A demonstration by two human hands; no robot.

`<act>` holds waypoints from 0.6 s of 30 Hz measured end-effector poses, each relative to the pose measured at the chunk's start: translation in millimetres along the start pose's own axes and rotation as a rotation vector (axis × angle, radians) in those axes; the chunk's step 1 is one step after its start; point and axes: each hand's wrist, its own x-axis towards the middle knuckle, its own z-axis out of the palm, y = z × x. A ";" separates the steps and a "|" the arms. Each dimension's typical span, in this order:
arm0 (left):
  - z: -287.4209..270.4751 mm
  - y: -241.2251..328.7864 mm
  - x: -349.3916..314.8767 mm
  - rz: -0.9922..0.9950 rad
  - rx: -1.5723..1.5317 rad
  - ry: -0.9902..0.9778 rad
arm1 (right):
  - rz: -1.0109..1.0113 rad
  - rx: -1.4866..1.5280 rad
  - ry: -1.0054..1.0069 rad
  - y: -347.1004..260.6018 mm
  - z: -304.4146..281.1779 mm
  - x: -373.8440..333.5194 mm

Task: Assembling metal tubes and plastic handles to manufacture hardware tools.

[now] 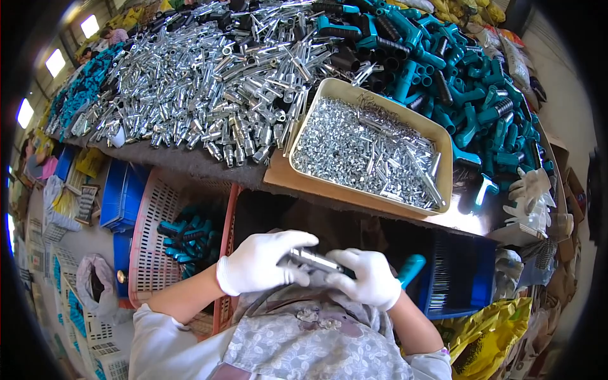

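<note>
In front of my apron, both white-gloved hands hold a tool part with a silver metal barrel (pixel 315 259) and dark ends. My left hand (pixel 259 263) closes round its left end, fingers bent over the metal. At the other end, my right hand (pixel 367 277) grips it with curled fingers. A teal handle (pixel 411 268) sticks out beyond my right hand; it seems to belong to the same tool, but the join is hidden by the glove. Above the hands, on the bench, a cream tray (pixel 370 196) contains many small silver metal pieces and a few longer rods.
Silver metal tool parts (pixel 190 88) cover the bench's left and middle. Teal tool bodies with black grips (pixel 468 107) pile up at right, near white gloves (pixel 532 196). Below stand a pink basket (pixel 149 240) with teal parts and a blue bin (pixel 465 278). A yellow sack (pixel 494 335) lies lower right.
</note>
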 end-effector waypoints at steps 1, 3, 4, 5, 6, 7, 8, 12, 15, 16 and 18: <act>0.0 5.6 1.0 -0.221 -0.103 -0.024 | 0.040 -0.192 0.050 -9.1 4.4 0.5; 6.0 9.0 -0.4 -0.168 -0.039 0.051 | -0.070 -0.077 0.043 -7.0 3.5 1.9; 8.0 9.7 -0.9 0.046 0.052 0.072 | -0.150 0.078 0.024 7.1 1.4 -0.2; 3.1 12.6 9.6 0.476 0.152 -0.013 | -0.193 0.461 -0.202 27.0 -1.5 1.1; -3.5 21.7 9.9 0.641 0.405 -0.166 | 0.030 0.816 -0.699 38.7 -13.3 4.9; -2.5 23.2 9.8 0.793 0.431 -0.164 | 0.031 0.844 -0.864 43.0 -12.1 8.1; -1.5 21.2 12.9 0.849 0.376 -0.162 | -0.105 0.841 -0.691 38.5 -5.7 -0.3; -1.3 6.8 3.9 0.013 0.022 0.017 | -0.008 0.059 0.018 6.8 6.0 -5.7; 3.0 10.0 6.9 0.046 0.080 0.037 | -0.045 0.012 0.011 5.9 2.1 -4.5; 2.8 12.5 7.9 0.211 0.161 0.052 | -0.123 0.149 -0.025 13.5 -1.1 -4.9; -6.7 22.0 12.3 0.591 0.264 -0.177 | -0.017 0.962 -0.645 34.5 -9.5 -0.4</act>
